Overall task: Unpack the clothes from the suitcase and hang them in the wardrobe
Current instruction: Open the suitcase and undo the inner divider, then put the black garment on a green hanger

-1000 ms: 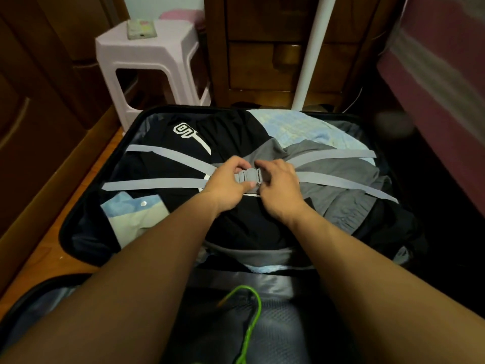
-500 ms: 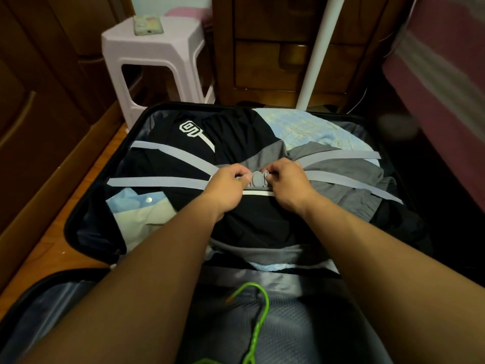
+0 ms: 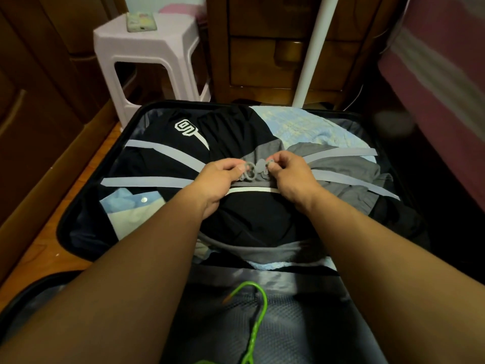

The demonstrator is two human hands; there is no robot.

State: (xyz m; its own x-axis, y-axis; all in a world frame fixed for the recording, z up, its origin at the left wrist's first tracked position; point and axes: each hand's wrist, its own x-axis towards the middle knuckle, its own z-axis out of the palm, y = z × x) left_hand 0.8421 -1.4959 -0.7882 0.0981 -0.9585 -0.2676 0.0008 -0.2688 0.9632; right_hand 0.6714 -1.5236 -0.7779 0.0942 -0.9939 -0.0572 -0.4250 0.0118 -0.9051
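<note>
A: Now, against the frame half a second before, what differs?
B: The grey buckle (image 3: 254,169) no longer sits joined; its two halves stand slightly apart, ring side left, rounded side right.

A: Hands?
B: The left hand (image 3: 220,179) pinches the ring half between thumb and forefinger; the right hand (image 3: 291,177) pinches the other half likewise. Remaining fingers curl loosely.

A: Where do the clothes lie?
B: Directly beneath both hands, filling the open suitcase (image 3: 86,206): a black garment (image 3: 246,216) with white logo from 11 o'clock to 6 o'clock of the buckle, a grey garment (image 3: 346,177) at 3 o'clock, pale blue fabric (image 3: 301,127) at 1 o'clock.

A: Materials and shapes?
B: Flat pale-grey webbing straps (image 3: 147,182) fan from the buckle; the cloth is soft and creased. A thin green hanger hook (image 3: 258,306) lies on the mesh lid lining at 6 o'clock. A white plastic stool (image 3: 147,48) stands at 11 o'clock.
</note>
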